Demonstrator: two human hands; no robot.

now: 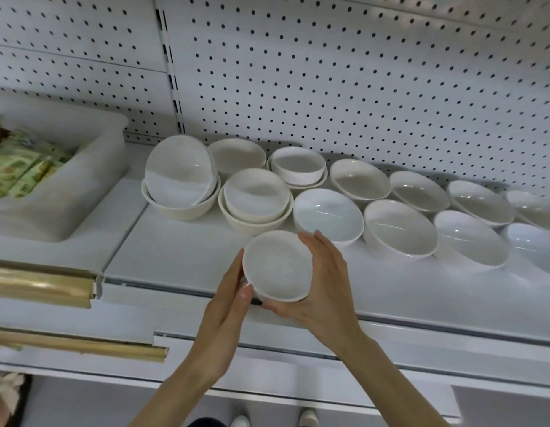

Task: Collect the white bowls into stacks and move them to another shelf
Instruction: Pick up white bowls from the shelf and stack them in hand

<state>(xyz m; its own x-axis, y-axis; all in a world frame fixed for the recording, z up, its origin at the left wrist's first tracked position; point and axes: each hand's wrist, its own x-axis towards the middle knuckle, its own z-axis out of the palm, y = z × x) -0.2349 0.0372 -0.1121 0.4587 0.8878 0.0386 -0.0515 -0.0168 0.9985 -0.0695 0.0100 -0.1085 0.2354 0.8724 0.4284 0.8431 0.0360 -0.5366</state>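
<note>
Gripping a small bowl (277,268) from both sides, over the front edge of the shelf (175,257), at 6 o'clock of the spread of bowls. Left hand (227,306) cupped against the 9 o'clock side, thumb at the rim. Right hand (324,285) curled round the 3 o'clock side, thumb tucked under the base. Held mouth up, tipped a little toward the camera. Lifted or resting on the shelf: cannot tell.

Just past it at 12 o'clock, a middle stack (255,204) of nested bowls. At 11 o'clock, a left stack (181,180), with the top bowl leaning steeply inside the lower one. Farther back at 12 o'clock, a back stack (298,167) with a straight-sided bowl seated in a shallow one, and a single bowl beside it at its 9 o'clock.

From 1 to 3 o'clock, two rows of loose bowls (329,217), set singly, rims close together, running off the right edge.

At 10 o'clock, on the neighbouring shelf, a clear plastic bin (83,192) holding green packets (18,171). Behind everything, white pegboard (329,72). At 8 o'clock, gold edge strips (39,286) along the shelf fronts.
</note>
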